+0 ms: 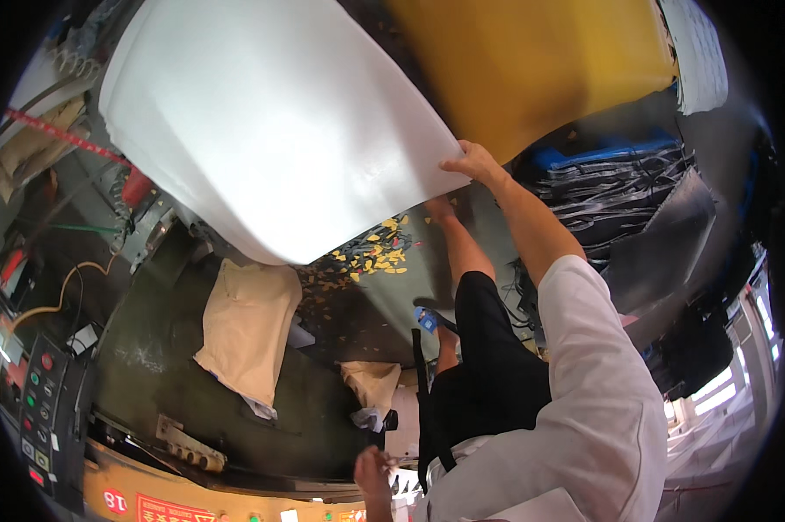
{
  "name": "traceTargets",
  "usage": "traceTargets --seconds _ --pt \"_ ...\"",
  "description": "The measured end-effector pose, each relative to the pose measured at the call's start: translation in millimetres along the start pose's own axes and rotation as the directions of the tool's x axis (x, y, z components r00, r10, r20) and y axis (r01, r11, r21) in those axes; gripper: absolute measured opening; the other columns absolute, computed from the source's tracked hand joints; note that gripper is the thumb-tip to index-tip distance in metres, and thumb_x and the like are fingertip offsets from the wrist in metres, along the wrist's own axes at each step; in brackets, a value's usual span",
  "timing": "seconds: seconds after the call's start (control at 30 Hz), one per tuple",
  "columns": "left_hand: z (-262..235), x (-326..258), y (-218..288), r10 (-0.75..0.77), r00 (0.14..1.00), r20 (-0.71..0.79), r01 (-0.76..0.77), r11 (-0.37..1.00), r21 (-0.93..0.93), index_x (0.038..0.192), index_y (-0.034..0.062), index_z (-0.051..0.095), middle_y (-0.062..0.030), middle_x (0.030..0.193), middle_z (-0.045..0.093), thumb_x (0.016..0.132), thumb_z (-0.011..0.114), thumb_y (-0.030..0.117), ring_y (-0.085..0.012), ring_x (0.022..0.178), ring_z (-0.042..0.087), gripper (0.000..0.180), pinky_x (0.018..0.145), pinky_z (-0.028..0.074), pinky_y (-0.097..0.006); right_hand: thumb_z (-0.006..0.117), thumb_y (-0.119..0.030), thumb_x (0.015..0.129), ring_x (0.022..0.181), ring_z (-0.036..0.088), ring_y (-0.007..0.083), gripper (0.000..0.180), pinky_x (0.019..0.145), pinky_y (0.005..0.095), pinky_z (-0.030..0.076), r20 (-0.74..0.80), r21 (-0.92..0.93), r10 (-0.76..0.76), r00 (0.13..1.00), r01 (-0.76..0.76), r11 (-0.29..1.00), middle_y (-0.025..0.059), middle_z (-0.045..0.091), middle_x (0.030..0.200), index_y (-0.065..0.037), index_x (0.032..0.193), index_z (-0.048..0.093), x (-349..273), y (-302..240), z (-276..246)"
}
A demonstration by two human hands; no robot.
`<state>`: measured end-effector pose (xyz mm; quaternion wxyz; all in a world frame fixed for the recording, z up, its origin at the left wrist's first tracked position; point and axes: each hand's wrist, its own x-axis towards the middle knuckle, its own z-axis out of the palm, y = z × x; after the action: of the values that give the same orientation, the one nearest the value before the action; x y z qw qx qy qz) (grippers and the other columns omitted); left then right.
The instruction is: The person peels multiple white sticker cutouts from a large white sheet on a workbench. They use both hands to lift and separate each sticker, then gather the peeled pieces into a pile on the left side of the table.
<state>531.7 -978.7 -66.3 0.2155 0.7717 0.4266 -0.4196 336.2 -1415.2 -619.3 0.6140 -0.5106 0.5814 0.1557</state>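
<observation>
My right hand (472,163) pinches the near right corner of a large white sheet (279,130), thumb on top. The sheet's smooth face fills the upper left and middle, and its lower edge hangs over the floor. My left hand (373,472) is low in the view, away from the sheet, beside the orange machine front. Its fingers are curled; whether anything is in them I cannot make out. Just beyond my right hand lies a large yellow sheet (540,70), partly behind the white one.
Black sheets (618,196) are piled at the right. Yellow scraps (379,248) litter the floor near my feet. A brown paper sack (251,326) lies on the dark machine surface (140,365). A button panel (44,409) stands at the lower left. A red hose (66,135) crosses the upper left.
</observation>
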Motion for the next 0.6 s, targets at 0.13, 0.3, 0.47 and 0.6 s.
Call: traceTargets --seconds 0.13,0.3,0.47,0.6 --pt "101 -4 104 0.264 0.916 0.302 -0.299 0.951 0.075 0.121 0.0001 0.062 -0.0123 0.095 0.068 0.113 0.052 0.026 -0.0224 0.080 0.067 0.029 0.075 0.057 -0.039 0.083 -0.043 0.077 0.105 0.073 0.0382 0.061 0.092 0.0463 0.057 -0.074 -0.166 -0.010 0.997 -0.002 0.986 0.0225 0.076 0.109 -0.003 0.121 0.071 -35 -20 -1" --pt "252 29 183 0.271 0.796 0.541 -0.429 0.884 0.187 0.124 -0.0005 0.062 -0.0122 0.100 0.066 0.112 0.054 0.027 -0.0208 0.090 0.066 0.031 0.080 0.055 -0.038 0.074 -0.038 0.087 0.106 0.069 0.0435 0.041 0.091 0.0513 0.055 -0.248 -0.157 0.018 0.969 -0.059 0.986 0.0224 0.073 0.107 -0.007 0.114 0.070 -138 -84 18" --pt "386 68 237 0.484 0.642 0.594 -0.734 0.612 0.295 0.143 -0.0039 0.048 -0.0159 0.131 0.063 0.102 0.068 0.042 -0.0267 0.116 0.065 0.065 0.096 0.052 -0.037 0.071 -0.013 0.086 0.084 0.066 0.0398 0.019 0.071 0.0516 0.055 -0.333 -0.033 -0.302 0.893 0.309 0.950 0.0168 0.065 0.090 -0.004 0.101 0.063 -239 -144 48" --pt "408 47 263 0.458 0.613 0.644 -0.782 0.240 0.575 0.137 -0.0067 0.045 -0.0229 0.131 0.063 0.095 0.066 0.022 -0.0334 0.117 0.063 0.055 0.101 0.049 -0.041 0.074 -0.019 0.088 0.085 0.064 0.0403 0.049 0.076 0.0510 0.052 -0.253 0.169 -0.393 0.884 0.440 0.882 0.0168 0.062 0.092 -0.003 0.132 0.060 -282 -165 63"
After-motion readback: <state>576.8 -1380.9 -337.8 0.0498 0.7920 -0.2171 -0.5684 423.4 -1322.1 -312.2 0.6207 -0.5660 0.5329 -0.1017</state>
